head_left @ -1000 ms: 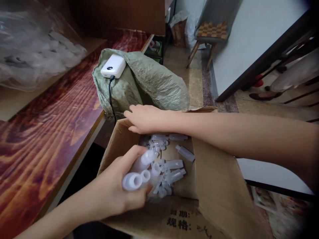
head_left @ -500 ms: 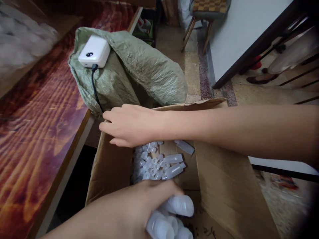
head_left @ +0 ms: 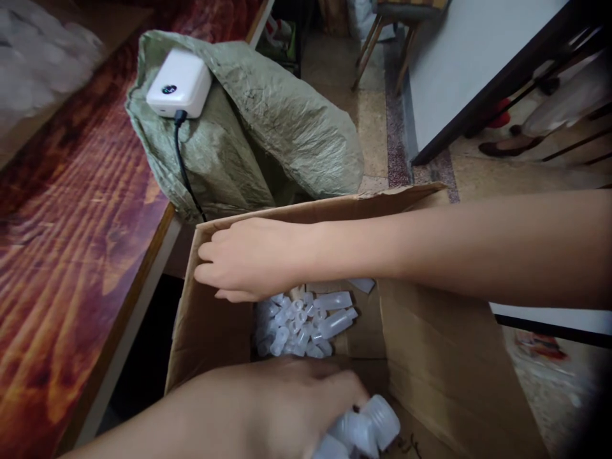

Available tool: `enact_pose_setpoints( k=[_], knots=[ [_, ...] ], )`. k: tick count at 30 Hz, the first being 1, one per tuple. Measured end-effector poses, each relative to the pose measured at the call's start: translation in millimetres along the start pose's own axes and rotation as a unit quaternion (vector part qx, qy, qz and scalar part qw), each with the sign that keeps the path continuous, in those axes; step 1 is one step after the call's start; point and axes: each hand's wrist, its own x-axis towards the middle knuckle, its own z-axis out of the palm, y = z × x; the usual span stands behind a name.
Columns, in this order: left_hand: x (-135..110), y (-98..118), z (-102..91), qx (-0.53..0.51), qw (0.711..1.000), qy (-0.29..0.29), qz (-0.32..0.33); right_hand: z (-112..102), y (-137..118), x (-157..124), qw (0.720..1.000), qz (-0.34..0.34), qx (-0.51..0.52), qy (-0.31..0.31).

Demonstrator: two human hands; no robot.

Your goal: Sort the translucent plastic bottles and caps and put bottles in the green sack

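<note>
An open cardboard box (head_left: 430, 344) stands on the floor beside a wooden table. In its bottom lies a heap of small translucent plastic bottles (head_left: 301, 322). My left hand (head_left: 282, 408) is at the lower edge of the view, closed round a handful of those bottles (head_left: 368, 430). My right hand (head_left: 251, 258) reaches across the box and curls over the top of its left wall, fingers bent on the cardboard edge.
A dark red wooden table (head_left: 71, 223) runs along the left. A green woven sack (head_left: 268, 127) lies against it with a white power bank (head_left: 179, 83) and black cable on top. A wooden stool (head_left: 382, 25) and a white panel (head_left: 468, 57) stand behind.
My left hand has drawn back toward me and downward with its handful of bottles, out of the heap. My right hand has shifted left along the box's wall and settled lower on it.
</note>
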Motion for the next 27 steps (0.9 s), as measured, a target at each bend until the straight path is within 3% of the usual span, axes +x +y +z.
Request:
enact_pose_setpoints(
  k=[4, 8, 16, 20, 23, 27],
  knots=[
    [-4, 8, -1.0, -0.001, 1.0, -0.015, -0.024, 5, 2, 1, 1.0, 0.015, 0.007, -0.007],
    [-5, 12, 0.5, 0.003, 0.999, 0.008, -0.031, 9, 5, 1, 0.999, 0.025, 0.006, -0.03],
    [-1, -2, 31.1, 0.048, 0.995, 0.08, -0.028, 9, 1, -1, 0.998, 0.029, 0.014, -0.055],
    [-5, -1, 24.7, -0.039, 0.993, 0.103, -0.037, 9, 1, -2, 0.996, 0.033, 0.018, -0.076],
    [-7, 1, 13.1, -0.146, 0.985, 0.072, -0.06, 7, 5, 1, 0.996, 0.035, 0.025, -0.072],
    [-5, -5, 13.0, -0.344, 0.934, 0.029, -0.095, 0, 8, 7, 0.998, 0.037, 0.028, -0.046]
  ],
)
